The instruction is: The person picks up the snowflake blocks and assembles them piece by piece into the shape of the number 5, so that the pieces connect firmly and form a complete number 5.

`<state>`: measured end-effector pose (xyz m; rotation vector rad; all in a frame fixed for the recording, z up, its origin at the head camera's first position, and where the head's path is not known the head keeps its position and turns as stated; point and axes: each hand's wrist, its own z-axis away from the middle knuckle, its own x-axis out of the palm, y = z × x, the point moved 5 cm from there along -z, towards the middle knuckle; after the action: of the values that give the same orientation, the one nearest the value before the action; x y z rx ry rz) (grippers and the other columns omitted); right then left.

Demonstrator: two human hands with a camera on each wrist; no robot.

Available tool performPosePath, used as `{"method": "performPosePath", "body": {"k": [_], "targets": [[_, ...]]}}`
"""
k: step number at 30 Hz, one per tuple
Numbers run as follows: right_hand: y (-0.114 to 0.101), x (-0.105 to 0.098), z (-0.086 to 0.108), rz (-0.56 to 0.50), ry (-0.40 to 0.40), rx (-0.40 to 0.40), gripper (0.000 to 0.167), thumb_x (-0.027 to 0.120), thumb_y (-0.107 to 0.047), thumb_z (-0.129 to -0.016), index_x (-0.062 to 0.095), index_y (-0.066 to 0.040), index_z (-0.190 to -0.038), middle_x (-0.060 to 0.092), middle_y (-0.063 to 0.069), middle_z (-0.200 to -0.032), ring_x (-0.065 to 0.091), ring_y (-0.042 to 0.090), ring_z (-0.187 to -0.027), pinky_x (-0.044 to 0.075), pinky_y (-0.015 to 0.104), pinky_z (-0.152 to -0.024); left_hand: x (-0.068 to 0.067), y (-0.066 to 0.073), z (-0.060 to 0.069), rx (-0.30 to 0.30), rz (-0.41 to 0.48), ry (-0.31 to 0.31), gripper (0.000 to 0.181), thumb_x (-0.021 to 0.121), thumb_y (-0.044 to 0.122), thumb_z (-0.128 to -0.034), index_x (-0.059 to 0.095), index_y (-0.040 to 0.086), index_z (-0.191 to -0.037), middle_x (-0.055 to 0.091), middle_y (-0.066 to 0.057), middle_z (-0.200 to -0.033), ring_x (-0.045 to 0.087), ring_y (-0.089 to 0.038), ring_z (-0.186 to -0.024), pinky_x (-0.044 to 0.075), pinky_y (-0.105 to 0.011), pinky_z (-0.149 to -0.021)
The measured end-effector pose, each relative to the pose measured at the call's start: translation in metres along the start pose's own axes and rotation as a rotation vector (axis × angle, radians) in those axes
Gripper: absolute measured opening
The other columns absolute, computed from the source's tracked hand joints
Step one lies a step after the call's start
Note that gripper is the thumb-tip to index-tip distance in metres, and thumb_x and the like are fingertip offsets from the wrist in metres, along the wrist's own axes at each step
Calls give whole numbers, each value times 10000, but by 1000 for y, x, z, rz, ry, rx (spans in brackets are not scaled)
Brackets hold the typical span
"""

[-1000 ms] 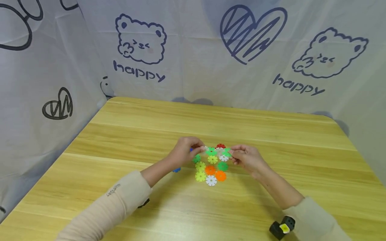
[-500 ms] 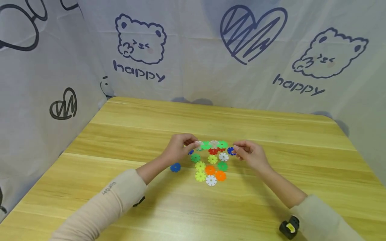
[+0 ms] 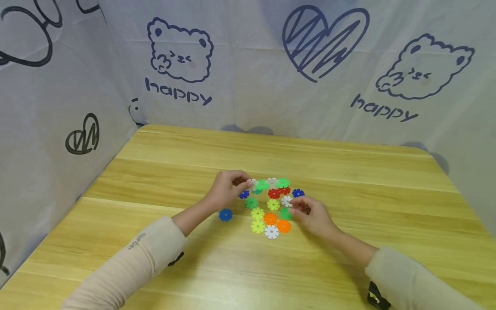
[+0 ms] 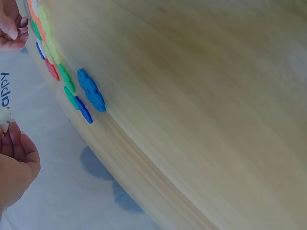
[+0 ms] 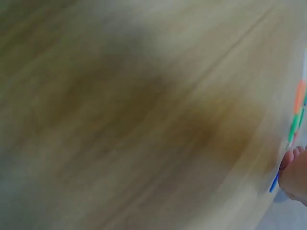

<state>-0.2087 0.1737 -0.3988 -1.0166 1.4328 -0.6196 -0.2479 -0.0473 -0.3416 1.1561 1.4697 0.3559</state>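
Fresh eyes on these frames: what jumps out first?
First, the brightly coloured notched discs clustered mid-way across the wooden table. Next, the left hand, pinching one end of a white-and-green row at the cluster's far side. Behind, a big scribbled heart on the pale backdrop.

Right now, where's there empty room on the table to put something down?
Bare table lies in front of the nearest white disc, between both sleeves. A wide strip between the coloured discs and the cloth is bare too, and so is a patch left of the lone blue disc. It's crowded between the left hand and right hand.
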Motion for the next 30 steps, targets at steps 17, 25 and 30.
{"method": "performPosePath", "body": {"k": [17,25,30], "targets": [[4,10,5,168,0,9,214,718,-44,-781,632,27,-963,534,102,-840,438,150,-746,405,161,-618,0,-6,1,-5,-9,9,142,636,121,-878,693,-7,-898,702,-125,-814,643,-248,-717,515,-203,-606],[5,11,4,191,-5,18,226,714,-41,-788,595,27,-967,504,93,-844,421,162,-754,383,168,-607,3,-9,2,-1,-10,11,141,637,117,-877,694,-9,-900,703,-127,-814,645,-261,-719,518,-200,-609],[7,12,2,143,0,37,252,721,-9,-766,547,20,-946,536,106,-858,446,163,-772,404,164,-629,4,-10,2,-3,-3,12,142,631,112,-881,695,-12,-908,703,-129,-817,644,-265,-720,514,-196,-604]]}}
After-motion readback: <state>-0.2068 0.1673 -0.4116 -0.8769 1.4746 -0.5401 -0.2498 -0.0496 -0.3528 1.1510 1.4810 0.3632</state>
